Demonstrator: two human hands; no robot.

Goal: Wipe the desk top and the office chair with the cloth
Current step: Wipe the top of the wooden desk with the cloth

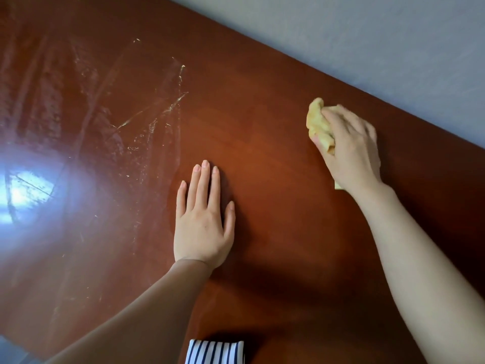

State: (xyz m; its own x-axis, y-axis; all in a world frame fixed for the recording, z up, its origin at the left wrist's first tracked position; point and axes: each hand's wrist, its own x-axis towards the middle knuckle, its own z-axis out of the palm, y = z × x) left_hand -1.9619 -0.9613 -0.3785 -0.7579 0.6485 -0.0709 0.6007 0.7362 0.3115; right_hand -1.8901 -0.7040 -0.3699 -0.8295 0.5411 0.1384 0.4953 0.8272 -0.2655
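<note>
Navy-and-white striped garment (215, 352), bare forearms

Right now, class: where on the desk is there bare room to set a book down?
Bare desk between left hand and right hand, which grips the cloth; more, smeared, left of the left hand. Tightest beyond the cloth.

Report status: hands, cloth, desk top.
Right hand grips yellow cloth on desk top. Left hand flat on desk, fingers straight. Dusty streaks on left side.
</note>
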